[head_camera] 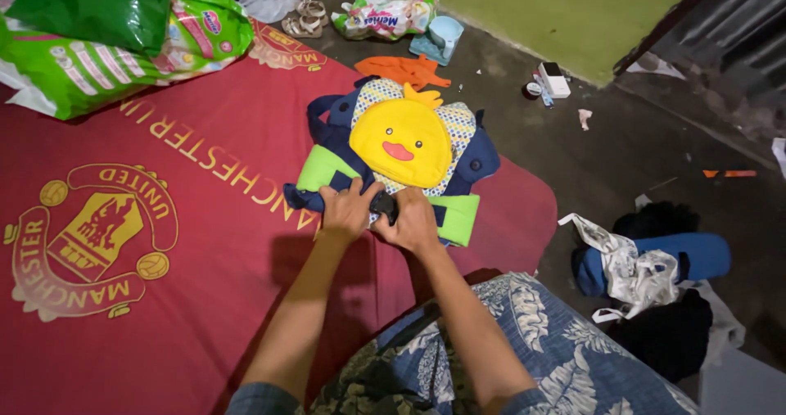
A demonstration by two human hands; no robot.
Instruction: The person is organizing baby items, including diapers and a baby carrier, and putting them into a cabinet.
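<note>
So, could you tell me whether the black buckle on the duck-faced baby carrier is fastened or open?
Cannot tell: both hands, left hand and right hand, cover most of the black buckle at the baby carrier.

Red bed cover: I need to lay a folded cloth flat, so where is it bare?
Bare: the red bed cover left of the left hand, below the green plastic packs. Crowded: the navy baby carrier with yellow duck face, where both hands, including the right hand, meet at a black buckle.

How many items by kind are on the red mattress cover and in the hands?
Baby carrier: 1
Black buckle, between left hand and right hand: 1
Green plastic packs: 2
Orange cloth, at the mattress edge: 1
Total: 5
</note>
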